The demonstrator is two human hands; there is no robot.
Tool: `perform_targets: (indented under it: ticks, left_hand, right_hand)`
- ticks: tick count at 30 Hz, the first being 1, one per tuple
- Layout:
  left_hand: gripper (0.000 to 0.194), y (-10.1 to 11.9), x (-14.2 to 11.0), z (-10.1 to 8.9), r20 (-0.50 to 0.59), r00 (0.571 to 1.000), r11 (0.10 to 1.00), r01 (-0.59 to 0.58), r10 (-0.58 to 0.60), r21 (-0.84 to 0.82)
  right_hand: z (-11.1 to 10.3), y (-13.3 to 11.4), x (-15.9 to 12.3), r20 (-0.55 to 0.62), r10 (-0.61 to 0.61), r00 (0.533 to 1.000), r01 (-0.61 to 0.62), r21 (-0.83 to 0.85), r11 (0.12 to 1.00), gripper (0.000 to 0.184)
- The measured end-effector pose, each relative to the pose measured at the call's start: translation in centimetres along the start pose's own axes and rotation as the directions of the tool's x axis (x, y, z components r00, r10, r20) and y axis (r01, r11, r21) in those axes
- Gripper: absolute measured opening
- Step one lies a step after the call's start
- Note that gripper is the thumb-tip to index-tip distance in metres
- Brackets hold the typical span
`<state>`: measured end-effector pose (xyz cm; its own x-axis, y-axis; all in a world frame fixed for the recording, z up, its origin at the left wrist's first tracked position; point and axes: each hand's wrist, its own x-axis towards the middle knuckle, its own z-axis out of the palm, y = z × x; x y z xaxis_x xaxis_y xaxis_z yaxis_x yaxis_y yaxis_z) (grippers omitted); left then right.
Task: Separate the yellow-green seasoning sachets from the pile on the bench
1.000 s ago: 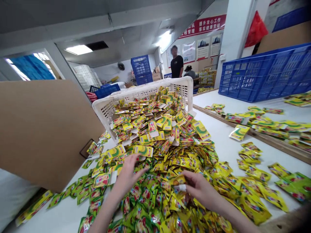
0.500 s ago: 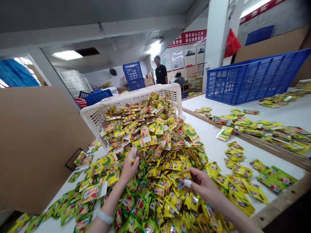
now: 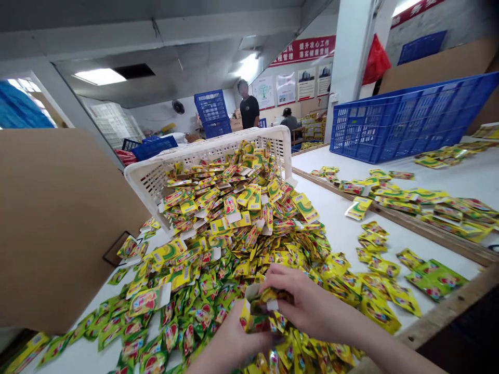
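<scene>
Over the packet-strewn tabletop [image 3: 336, 234], the left hand [image 3: 236, 340] should brace the carton's mouth wide, the right present its load squarely, lest edges snag. Low in front, the left grip curls round that carton [image 3: 245, 317]; the right hand [image 3: 296, 297], angled inward above, pinches a packet [image 3: 272, 296] at the opening.

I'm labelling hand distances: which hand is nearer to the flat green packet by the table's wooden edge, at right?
Right: the right hand is left of the green packet; the left hand, holding an open box, is farther left.
</scene>
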<state>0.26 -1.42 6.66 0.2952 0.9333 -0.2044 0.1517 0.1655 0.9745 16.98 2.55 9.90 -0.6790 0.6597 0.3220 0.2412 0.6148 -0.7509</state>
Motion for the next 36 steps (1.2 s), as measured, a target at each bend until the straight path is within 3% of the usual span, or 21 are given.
perform_targets:
  ticks: [3, 5, 8, 11, 14, 17, 19, 21, 23, 25, 26, 27, 28, 31, 34, 36]
  left_hand:
    - [0.027, -1.3, 0.3, 0.7, 0.033, 0.996, 0.996, -0.083, 0.082, 0.018]
    - [0.034, -2.4, 0.4, 1.1, 0.077, 0.993, 0.996, -0.086, 0.087, -0.017]
    - [0.048, -3.5, 0.4, 1.2, 0.125, 0.991, 0.993, -0.038, 0.051, -0.108]
    - [0.054, -3.9, 0.4, 1.2, 0.227, 0.973, 0.978, 0.001, 0.047, -0.207]
    - [0.062, -4.1, 0.7, 1.8, 0.317, 0.946, 0.976, 0.002, 0.069, -0.216]
    - [0.076, -4.1, 1.2, 2.5, 0.358, 0.924, 0.97, -0.052, 0.136, -0.236]
    - [0.091, -3.7, 1.5, 2.4, 0.373, 0.913, 0.974, -0.094, 0.168, -0.209]
    - [0.09, -3.3, 2.0, 1.1, 0.293, 0.942, 0.986, -0.168, 0.162, -0.005]
    - [0.072, -3.3, 2.9, -1.3, 0.069, 0.973, 0.888, -0.231, 0.222, 0.397]
    - [0.063, -3.9, 4.3, -4.1, -0.087, 0.914, 0.631, -0.202, 0.396, 0.749]
    - [0.062, -4.4, 5.1, -5.4, -0.126, 0.902, 0.604, -0.168, 0.413, 0.779]
    - [0.059, -5.0, 5.8, -6.5, -0.149, 0.892, 0.586, -0.148, 0.428, 0.796]
    - [0.053, -5.6, 6.5, -7.4, -0.165, 0.883, 0.579, -0.137, 0.439, 0.804]
    - [0.033, -6.8, 7.6, -8.7, -0.217, 0.859, 0.61, -0.132, 0.463, 0.781]
    - [0.027, -7.0, 7.5, -9.3, -0.303, 0.837, 0.695, -0.123, 0.456, 0.708]
    - [0.029, -7.0, 7.1, -9.8, -0.369, 0.834, 0.775, -0.106, 0.411, 0.623]
  right_hand:
    - [-0.7, -0.7, -0.9, 0.165, 0.014, 0.986, -0.005, -0.057, 0.998, 0.033]
    - [-0.8, -0.3, -1.6, 0.204, 0.04, 0.978, -0.035, -0.027, 0.999, 0.041]
    - [-0.2, 1.5, -2.9, 0.05, 0.071, 0.996, -0.071, -0.003, 0.997, 0.031]
    - [0.9, 2.8, -4.2, -0.086, -0.045, 0.995, 0.044, -0.016, 0.999, 0.021]
    - [1.6, 2.2, -5.1, -0.041, -0.09, 0.995, 0.091, 0.039, 0.995, 0.022]
    - [1.6, 1.4, -5.8, 0.033, -0.027, 0.999, 0.024, 0.063, 0.998, 0.016]
    - [0.6, 2.1, -6.0, 0.032, -0.002, 0.999, 0.0, 0.051, 0.999, 0.015]
    - [-1.8, 4.0, -6.0, -0.085, 0.014, 0.996, -0.018, -0.045, 0.999, 0.018]
    - [-5.2, 6.4, -5.8, -0.345, 0.039, 0.938, -0.145, -0.287, 0.947, 0.018]
    - [-8.2, 8.3, -5.2, -0.584, 0.069, 0.809, -0.435, -0.515, 0.738, 0.025]
    - [-9.1, 9.0, -4.8, -0.634, 0.077, 0.77, -0.525, -0.56, 0.64, 0.031]
    - [-9.3, 9.4, -4.3, -0.635, 0.102, 0.766, -0.563, -0.586, 0.583, 0.035]
    - [-8.9, 9.8, -3.7, -0.587, 0.142, 0.797, -0.548, -0.603, 0.58, 0.037]
    - [-5.0, 10.8, -2.2, -0.326, 0.239, 0.915, -0.396, -0.603, 0.692, 0.045]
    - [-0.9, 12.4, -1.8, -0.248, 0.281, 0.927, -0.375, -0.595, 0.711, 0.045]
    - [0.1, 13.6, -2.1, -0.242, 0.298, 0.924, -0.383, -0.582, 0.717, 0.039]
